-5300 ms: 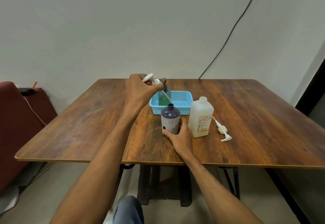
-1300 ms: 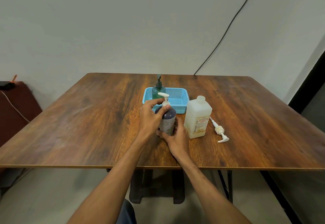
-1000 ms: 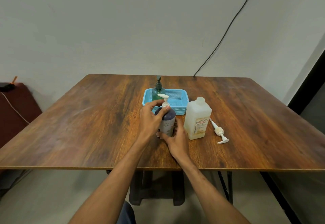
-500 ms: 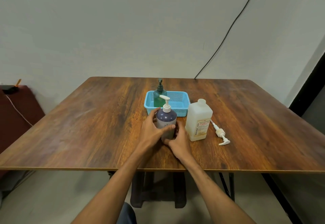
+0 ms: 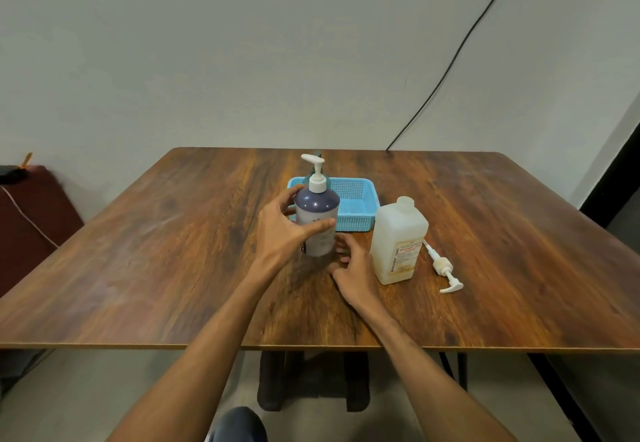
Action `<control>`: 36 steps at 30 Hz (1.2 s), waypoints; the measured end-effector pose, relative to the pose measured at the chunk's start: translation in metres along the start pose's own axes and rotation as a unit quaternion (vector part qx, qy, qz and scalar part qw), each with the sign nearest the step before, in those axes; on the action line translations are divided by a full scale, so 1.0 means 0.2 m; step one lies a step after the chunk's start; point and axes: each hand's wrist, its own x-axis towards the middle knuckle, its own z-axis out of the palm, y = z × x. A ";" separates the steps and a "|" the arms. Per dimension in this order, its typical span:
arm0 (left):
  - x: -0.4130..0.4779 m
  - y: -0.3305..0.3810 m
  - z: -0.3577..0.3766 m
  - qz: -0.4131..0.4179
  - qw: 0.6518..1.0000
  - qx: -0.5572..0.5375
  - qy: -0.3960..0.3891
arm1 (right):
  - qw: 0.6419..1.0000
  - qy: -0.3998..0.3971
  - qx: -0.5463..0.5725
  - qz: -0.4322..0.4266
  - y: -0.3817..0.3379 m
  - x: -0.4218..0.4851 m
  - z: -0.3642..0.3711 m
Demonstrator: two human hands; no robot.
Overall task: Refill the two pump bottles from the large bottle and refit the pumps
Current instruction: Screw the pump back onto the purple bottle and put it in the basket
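Note:
My left hand grips the purple pump bottle around its body and holds it just above the wooden table. A white pump sits in the bottle's neck. My right hand rests on the table just below and right of the bottle, fingers apart, holding nothing. The large translucent bottle stands upright, uncapped, right of my right hand. Its loose white pump lies on the table further right. The green pump bottle is almost wholly hidden behind the purple one, in the blue basket.
A black cable runs down the wall to the table's back edge. A dark red seat stands left of the table. The table's near edge crosses below my forearms.
My left hand moved from the pump top down to the bottle's body and lifted the purple bottle off the table. My right hand let go of the bottle and stays low.

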 end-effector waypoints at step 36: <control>0.48 -0.21 0.56 -0.036 0.984 0.062 -0.163 | 0.999 -0.007 -0.031 -0.043 0.09 0.09 0.06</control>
